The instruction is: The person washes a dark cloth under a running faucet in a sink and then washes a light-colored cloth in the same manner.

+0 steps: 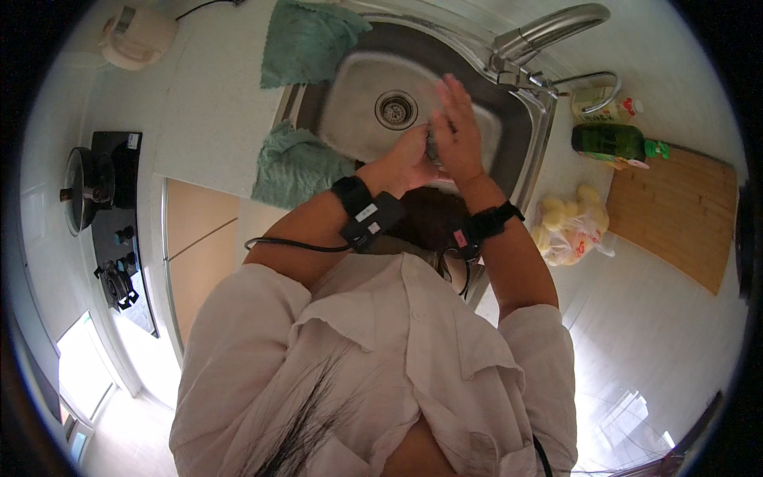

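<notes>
Both hands are over the near right part of a stainless-steel sink point(351, 89). My left hand point(412, 162) is bent inward, its fingers mostly hidden by the right one. My right hand point(459, 134) is held flat beside it with the fingers stretched toward the faucet side, slightly blurred. The hands meet or nearly meet near the palms. A small grey patch shows in the gap between them; whether it is an object or the sink behind cannot be told. The drain strainer point(396, 110) lies to the left of the right fingers.
A metal faucet point(536, 36) and a thin curved spout point(602, 77) rise at the back right. Two green cloths point(310, 45) drape the sink's left rim. On the right are a green bottle point(608, 140), a bag of yellow produce point(572, 223) and a wooden cutting board point(673, 208). A stove point(122, 238) is left.
</notes>
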The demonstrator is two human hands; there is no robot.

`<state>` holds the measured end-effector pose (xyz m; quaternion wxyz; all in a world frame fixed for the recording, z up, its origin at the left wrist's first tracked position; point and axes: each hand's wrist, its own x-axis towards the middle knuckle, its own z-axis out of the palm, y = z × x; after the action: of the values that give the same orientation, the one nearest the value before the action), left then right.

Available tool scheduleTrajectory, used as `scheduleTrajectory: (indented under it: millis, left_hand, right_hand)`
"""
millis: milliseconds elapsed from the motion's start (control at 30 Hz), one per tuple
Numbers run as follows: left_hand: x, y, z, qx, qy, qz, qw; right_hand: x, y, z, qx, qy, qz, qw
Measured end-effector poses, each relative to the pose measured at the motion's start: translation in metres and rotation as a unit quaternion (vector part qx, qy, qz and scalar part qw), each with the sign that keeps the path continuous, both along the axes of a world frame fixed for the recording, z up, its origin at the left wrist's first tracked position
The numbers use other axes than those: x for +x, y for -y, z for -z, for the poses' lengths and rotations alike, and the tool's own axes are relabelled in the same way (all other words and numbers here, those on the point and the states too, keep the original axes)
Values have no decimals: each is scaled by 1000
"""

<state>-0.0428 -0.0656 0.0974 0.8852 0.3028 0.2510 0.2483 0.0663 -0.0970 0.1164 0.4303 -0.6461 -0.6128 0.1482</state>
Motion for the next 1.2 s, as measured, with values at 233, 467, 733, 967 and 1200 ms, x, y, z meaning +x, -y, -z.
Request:
scheduleTrajectory:
  millis: [233,467,733,967,1200]
  left_hand:
    - [-29,-9,40,30,44,-68,996]
    - [-31,-18,-20,-265,76,-49,960]
    - [-13,-20,-50,-277,-16,-76,958]
    - [-4,1,-46,-252,-34,-22,967]
    - [-27,0,4,-58,98,-78,990]
  right_hand:
    - [-55,9,-39,20,84,-164,983]
    - [-39,10,-25,-16,-165,-64,984]
    - [-20,6,-12,-12,-126,-29,992]
    - [-7,-3,-14,38,-103,19,994]
    - [-43,4,-43,47,3,-130,990]
